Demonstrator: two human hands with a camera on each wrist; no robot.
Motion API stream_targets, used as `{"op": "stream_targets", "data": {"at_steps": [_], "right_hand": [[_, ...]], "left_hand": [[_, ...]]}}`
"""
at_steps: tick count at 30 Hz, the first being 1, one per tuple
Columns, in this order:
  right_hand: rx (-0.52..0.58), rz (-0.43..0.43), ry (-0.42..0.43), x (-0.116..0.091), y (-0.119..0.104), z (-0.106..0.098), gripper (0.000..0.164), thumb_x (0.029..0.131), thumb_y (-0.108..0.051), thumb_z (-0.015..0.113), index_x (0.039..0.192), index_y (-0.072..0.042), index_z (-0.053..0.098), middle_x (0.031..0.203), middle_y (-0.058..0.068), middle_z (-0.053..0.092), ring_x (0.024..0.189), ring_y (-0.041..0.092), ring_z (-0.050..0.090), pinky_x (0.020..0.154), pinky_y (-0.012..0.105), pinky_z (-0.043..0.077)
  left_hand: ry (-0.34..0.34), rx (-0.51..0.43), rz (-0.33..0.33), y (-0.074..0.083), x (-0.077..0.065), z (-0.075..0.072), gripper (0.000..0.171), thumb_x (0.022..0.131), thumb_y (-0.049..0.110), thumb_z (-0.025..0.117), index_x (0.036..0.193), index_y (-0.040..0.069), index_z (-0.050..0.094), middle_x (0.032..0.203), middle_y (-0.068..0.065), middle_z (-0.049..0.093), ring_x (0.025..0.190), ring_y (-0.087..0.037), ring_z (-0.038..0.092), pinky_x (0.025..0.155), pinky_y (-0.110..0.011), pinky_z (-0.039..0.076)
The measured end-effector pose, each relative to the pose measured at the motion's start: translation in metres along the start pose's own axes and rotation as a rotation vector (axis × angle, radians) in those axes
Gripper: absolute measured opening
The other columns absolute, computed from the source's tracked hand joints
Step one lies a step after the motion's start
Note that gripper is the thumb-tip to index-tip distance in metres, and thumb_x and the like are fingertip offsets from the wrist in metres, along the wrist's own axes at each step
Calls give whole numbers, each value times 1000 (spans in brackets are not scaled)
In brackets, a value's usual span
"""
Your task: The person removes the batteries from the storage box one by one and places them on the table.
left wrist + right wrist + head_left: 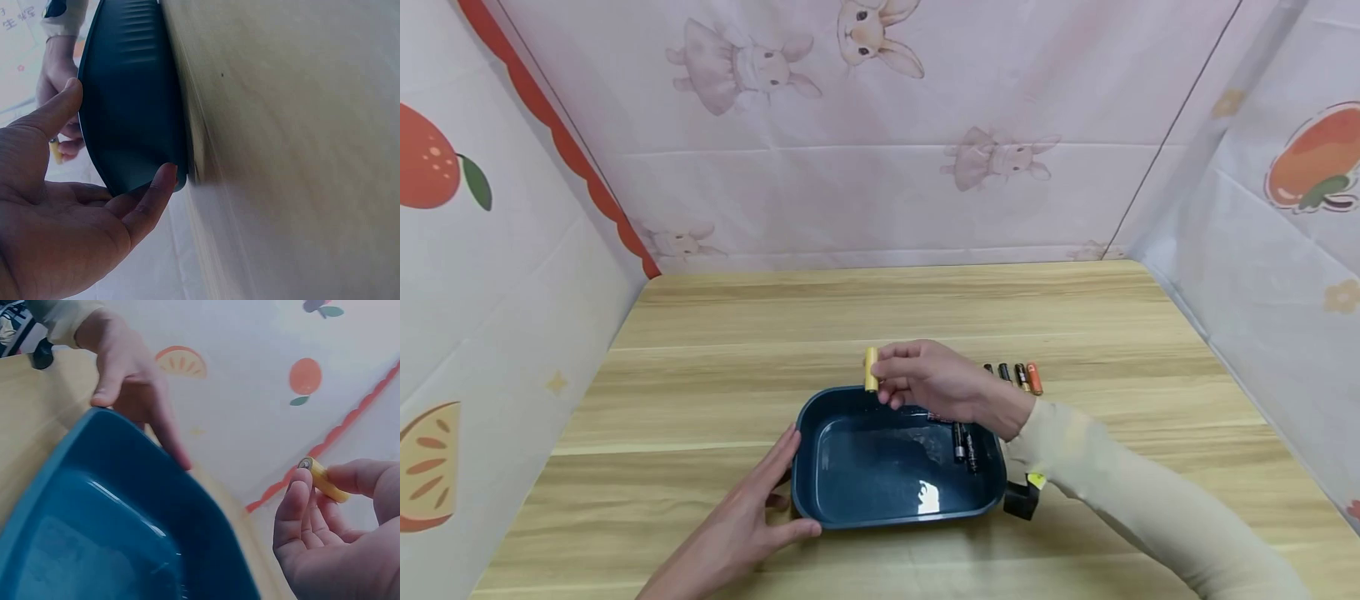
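Observation:
My right hand (932, 379) pinches a yellow battery (871, 369) between thumb and fingers, above the far rim of a dark blue plastic basin (898, 521). In the right wrist view a metal end of the battery (322, 480) shows. At the basin's left end, my left hand (741, 508) holds it, thumb at the near corner and fingers along the outer wall. The left wrist view shows the thumb tip on the rim and another fingertip low on the side. Dark batteries (958, 443) lie inside the basin's right end, partly hidden by the right forearm.
Beyond the basin's right end, several batteries stand in a row on the wooden table (700, 333), the rightmost an orange battery (1034, 378). A black block (1020, 500) with a yellow-green label shows under the right sleeve. Printed cloth walls (850, 200) enclose the table's back and sides.

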State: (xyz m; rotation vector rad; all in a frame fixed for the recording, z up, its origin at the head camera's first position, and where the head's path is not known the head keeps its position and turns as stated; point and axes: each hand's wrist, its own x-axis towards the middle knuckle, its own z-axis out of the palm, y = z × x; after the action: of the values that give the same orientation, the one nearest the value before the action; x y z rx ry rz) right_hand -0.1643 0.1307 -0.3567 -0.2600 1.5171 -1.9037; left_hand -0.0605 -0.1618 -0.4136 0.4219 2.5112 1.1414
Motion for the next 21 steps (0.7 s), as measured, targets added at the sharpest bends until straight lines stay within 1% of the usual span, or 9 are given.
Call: {"op": "stream_targets", "data": {"at_steps": [6, 10, 14, 18, 21], "right_hand": [[-25, -27, 33, -16, -14, -13, 8, 106, -7, 54, 109, -2, 61, 96, 11, 61, 81, 18, 61, 71, 24, 52], [-47, -60, 61, -29, -23, -20, 9, 106, -7, 54, 108, -2, 62, 96, 9, 62, 80, 17, 60, 71, 24, 52], [-54, -85, 92, -42, -32, -29, 10, 107, -7, 54, 108, -2, 63, 95, 7, 63, 78, 16, 58, 69, 23, 51], [-31, -111, 118, -55, -39, -44, 13, 108, -9, 54, 108, -4, 65, 94, 6, 64, 78, 15, 59, 69, 24, 51], [4, -147, 133, -66, -43, -58, 17, 109, -9, 52, 107, -6, 69, 94, 5, 65, 78, 13, 59, 71, 24, 52]], "left_hand": [[0, 3, -3, 0, 0, 0, 111, 83, 46, 85, 167, 17, 19, 172, -8, 14, 153, -38, 25, 117, -63, 30], [-1, 8, -7, 0, -1, 0, 112, 82, 48, 85, 167, 18, 19, 172, -8, 13, 153, -39, 24, 116, -65, 29], [-6, 2, -28, 1, 0, 0, 112, 82, 48, 86, 167, 19, 18, 172, -7, 13, 153, -39, 23, 117, -65, 28], [-7, -8, -47, 1, 0, 1, 113, 81, 47, 86, 167, 21, 18, 172, -5, 12, 153, -38, 24, 117, -63, 30], [-9, -20, -48, 1, 0, 1, 113, 82, 46, 86, 167, 22, 17, 172, -4, 12, 153, -37, 26, 116, -60, 33]]}}
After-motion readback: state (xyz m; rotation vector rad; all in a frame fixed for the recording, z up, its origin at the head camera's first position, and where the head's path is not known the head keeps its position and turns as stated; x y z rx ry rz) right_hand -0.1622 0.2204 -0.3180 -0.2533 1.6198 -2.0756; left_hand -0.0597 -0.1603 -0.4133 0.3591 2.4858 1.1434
